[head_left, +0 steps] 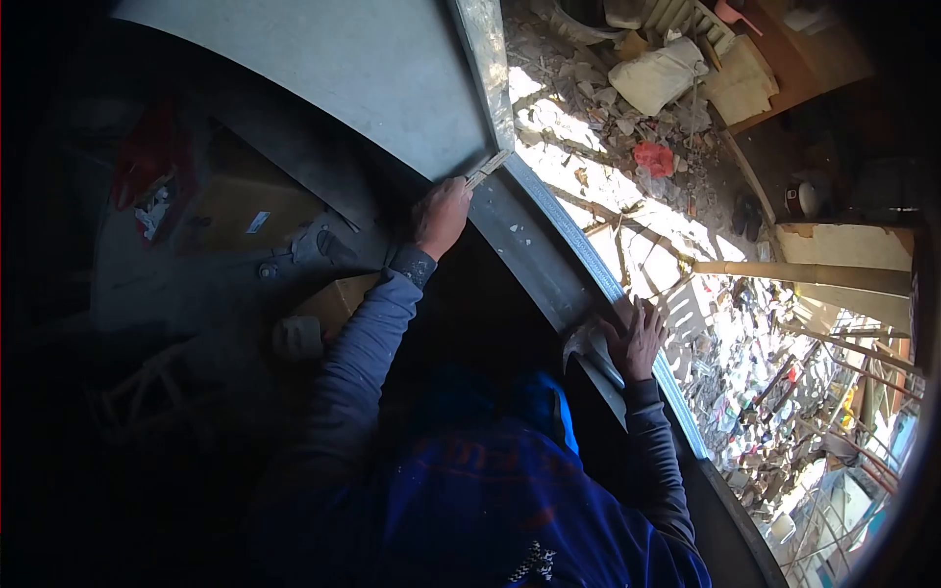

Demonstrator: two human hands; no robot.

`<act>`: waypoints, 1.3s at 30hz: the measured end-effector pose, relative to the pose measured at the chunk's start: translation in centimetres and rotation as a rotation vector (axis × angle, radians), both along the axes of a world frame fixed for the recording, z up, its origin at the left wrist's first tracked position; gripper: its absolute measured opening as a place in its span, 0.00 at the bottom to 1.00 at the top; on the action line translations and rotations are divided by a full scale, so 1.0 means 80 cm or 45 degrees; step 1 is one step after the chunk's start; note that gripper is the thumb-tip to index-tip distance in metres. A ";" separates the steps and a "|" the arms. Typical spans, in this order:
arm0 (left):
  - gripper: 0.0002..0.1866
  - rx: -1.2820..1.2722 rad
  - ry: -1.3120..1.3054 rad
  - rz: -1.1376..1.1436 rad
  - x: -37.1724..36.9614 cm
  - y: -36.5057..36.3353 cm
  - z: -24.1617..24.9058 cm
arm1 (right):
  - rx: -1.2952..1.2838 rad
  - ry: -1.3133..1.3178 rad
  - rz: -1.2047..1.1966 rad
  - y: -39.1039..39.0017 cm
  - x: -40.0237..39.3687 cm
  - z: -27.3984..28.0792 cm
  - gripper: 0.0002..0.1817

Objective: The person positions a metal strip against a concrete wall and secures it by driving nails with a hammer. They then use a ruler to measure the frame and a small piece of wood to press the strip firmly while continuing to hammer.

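Observation:
My left hand is closed on a short, pale strip of wood. The strip's far end lies against the corner where the metal frame meets an upright post. Lower down, my right hand rests over a ribbed metal rail on the frame's outer edge, fingers stretched out and apart. Close beside its thumb is a curved metal tool that looks like a claw hammer; part of it is shaded. Small pale chips lie on the frame's ledge.
A large grey panel slants above my left hand. Rubble and litter cover the sunlit ground outside, with a bamboo pole across it. On the dim left side are a cardboard box and a red bag.

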State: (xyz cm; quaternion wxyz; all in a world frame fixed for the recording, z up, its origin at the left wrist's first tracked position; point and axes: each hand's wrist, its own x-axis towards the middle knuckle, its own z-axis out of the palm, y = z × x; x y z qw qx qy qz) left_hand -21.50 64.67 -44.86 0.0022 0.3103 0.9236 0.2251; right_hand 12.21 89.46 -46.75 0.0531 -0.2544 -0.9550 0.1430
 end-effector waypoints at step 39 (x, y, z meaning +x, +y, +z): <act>0.12 0.473 -0.042 0.146 0.029 -0.006 0.042 | -0.214 0.230 0.216 0.033 0.011 0.027 0.16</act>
